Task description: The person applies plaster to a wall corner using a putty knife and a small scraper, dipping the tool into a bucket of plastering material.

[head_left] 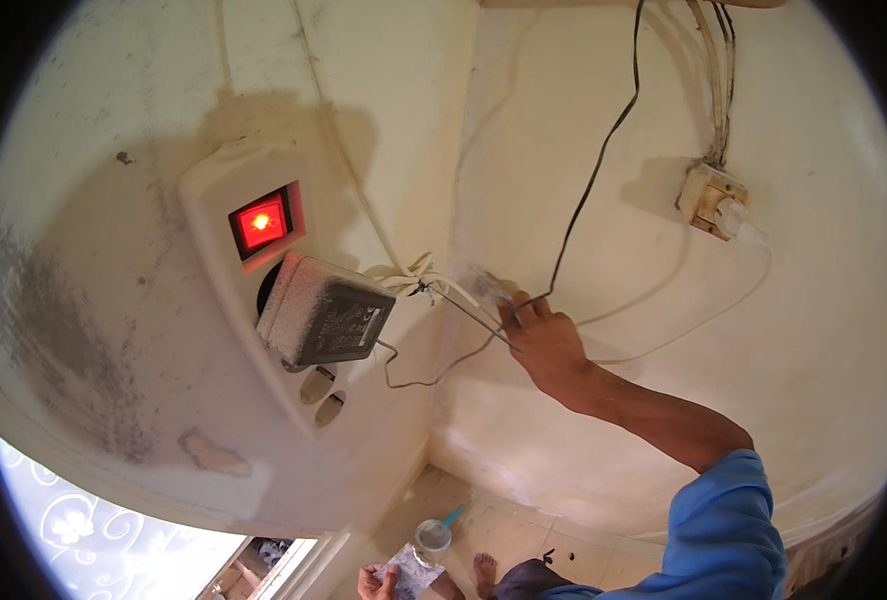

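Head view, right hand: your right hand (547, 340) is raised to the cream wall (804, 330) near the corner, blue sleeve (724, 530) pushed up the forearm.
Right grip: your fingers are closed on a small pale scraper-like tool (492, 285), blurred, pressed against the wall; you cannot tell exactly what kind of tool it is.
Thin black cable: the black cable (596, 165) drops from the top of the wall and runs straight to your fingertips, touching or just behind the tool.
Left hand: your left hand (376, 582) is low at the bottom edge, over the tiled floor (524, 530).
Left grip: it is closed on a crumpled grey sheet (414, 572).
In the way: a knot of white cords (409, 280) sits at the corner just left of the tool, with thin wires trailing under your right hand.
Power strip: a white power strip (226, 190) hangs on the left wall, its red switch (262, 223) lit.
Adapter: a dusty black adapter (326, 312) is plugged in below the switch; a pale rectangular label is on its side face.
Wall socket: a cream socket box (712, 200) sits upper right, well apart from your hand, white cords running up from it.
Floor: a small round cup with a blue handle (436, 532) stands by your bare foot (485, 572).
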